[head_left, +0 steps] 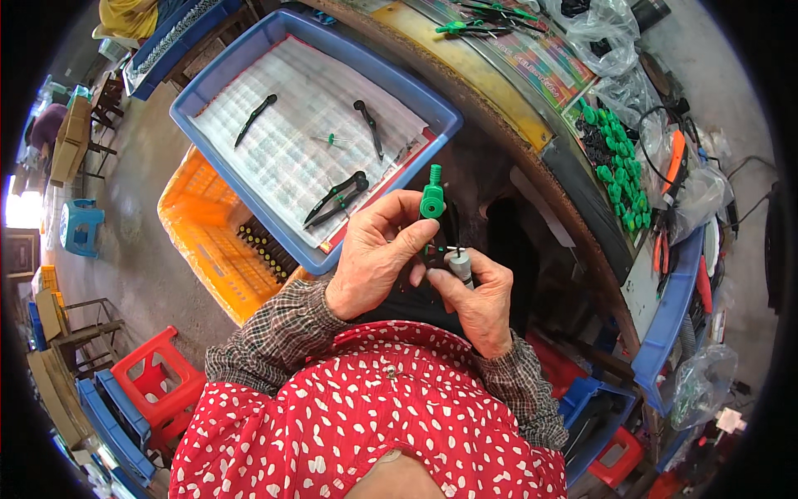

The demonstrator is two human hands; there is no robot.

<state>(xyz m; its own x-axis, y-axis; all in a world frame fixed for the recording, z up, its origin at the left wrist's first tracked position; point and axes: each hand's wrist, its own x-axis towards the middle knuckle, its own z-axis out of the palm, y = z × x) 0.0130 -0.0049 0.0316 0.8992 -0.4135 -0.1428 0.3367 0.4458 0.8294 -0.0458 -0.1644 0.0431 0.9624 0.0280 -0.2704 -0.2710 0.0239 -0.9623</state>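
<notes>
My left hand (378, 254) pinches a green plastic part (431, 202) with a round hub and a ribbed stem pointing up. My right hand (482, 303) grips a small grey cylinder (460, 268) between thumb and fingers. A thin pale pin shows at the cylinder's upper end, close beneath the green part. Dark pieces lie between the two hands, too small to make out. Beside my left hand, a pair of curved black handles (337, 200) lies in a blue tray (287, 256) lined with white sheet.
More black handles (255, 120) and a small green piece (332, 139) lie in the tray. Under it stands an orange crate (208, 249). The workbench (490, 100) on the right bears a pile of green parts (619, 166) and orange-handled pliers (675, 162). Red stools stand either side.
</notes>
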